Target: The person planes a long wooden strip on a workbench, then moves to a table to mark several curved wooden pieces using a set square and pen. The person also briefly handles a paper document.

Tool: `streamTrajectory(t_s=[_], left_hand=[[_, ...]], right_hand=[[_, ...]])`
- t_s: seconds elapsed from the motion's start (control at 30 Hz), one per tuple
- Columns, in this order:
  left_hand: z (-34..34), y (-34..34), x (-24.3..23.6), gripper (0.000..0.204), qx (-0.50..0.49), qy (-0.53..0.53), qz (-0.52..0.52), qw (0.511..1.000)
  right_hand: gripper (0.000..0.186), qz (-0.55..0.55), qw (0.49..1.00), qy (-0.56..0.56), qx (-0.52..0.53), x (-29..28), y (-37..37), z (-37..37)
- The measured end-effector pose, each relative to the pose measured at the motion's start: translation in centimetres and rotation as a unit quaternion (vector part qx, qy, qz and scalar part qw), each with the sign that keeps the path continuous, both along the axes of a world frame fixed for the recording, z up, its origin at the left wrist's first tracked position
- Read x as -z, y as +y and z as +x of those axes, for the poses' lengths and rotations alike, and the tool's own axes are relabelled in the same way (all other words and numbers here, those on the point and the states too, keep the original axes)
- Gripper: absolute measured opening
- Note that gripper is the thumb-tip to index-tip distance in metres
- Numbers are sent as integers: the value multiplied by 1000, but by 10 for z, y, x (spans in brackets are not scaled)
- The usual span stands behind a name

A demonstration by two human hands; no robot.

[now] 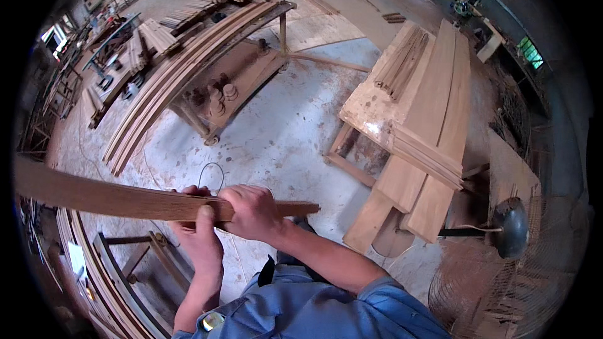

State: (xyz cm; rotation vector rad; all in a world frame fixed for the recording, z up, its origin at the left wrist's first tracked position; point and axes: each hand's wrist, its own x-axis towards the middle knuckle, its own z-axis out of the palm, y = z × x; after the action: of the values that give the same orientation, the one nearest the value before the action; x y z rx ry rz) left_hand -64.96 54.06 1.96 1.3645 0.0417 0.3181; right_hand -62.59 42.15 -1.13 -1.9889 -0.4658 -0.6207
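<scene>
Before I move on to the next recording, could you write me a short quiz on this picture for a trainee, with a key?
1. Multiple choice: what do the left hand and the right hand grip?
A: a blue metal pipe
B: a long brown wooden plank
C: a round white plastic bucket

2. True or false: the thin light-brown wooden strips lie crosswise over the wide light-brown wooden boards.

3. Short answer: which hand is nearer the plank's end at the right of the picture?

Key: 1: B; 2: true; 3: the right hand.
</scene>
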Motion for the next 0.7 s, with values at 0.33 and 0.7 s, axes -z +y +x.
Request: streamTrajectory(t_s=[0.33,0.7], left_hand=[[313,-8,-14,43,36,-66,-117,990],[627,-101,-25,50,72,-39,-212,974]], right_hand=[[72,-32,980,157,-117,45,-131,274],[71,-133,946,284,-76,66,-321,503]])
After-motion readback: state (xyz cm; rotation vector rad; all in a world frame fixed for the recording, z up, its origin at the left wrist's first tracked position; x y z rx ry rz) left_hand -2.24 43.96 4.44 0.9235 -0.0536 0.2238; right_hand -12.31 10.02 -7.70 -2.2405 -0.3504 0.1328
